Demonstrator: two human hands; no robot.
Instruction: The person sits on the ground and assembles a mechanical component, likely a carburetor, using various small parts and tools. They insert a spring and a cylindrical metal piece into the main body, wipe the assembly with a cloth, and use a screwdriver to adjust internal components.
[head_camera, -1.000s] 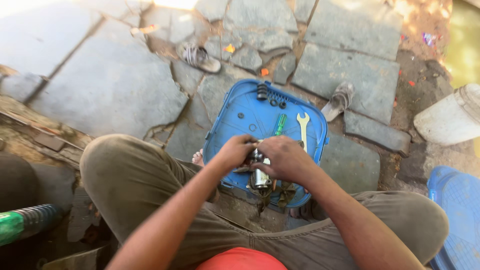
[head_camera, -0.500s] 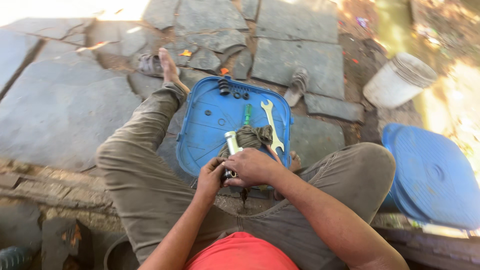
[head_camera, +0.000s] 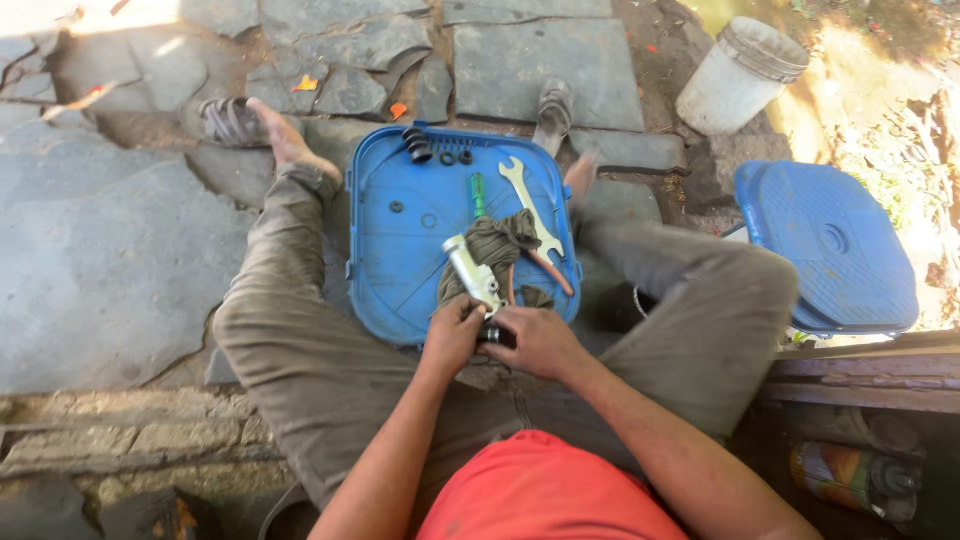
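A silvery metal cylinder (head_camera: 472, 272) is gripped by left hand (head_camera: 452, 335) and right hand (head_camera: 535, 340) at frame centre, over blue tray (head_camera: 400, 250). Olive rag (head_camera: 497, 245), spanner (head_camera: 530, 205), green screwdriver (head_camera: 478, 193) lie behind; white bucket (head_camera: 738, 78) upper right.

Item: metal cylinder part (head_camera: 472, 272), silver-grey, short and stubby, with a dark fitting at its near end. You hold it by that near end, tilted, far end pointing up and away to the left. It sits over the near edge of the blue tray lid (head_camera: 400, 250), against an olive rag (head_camera: 495, 250).
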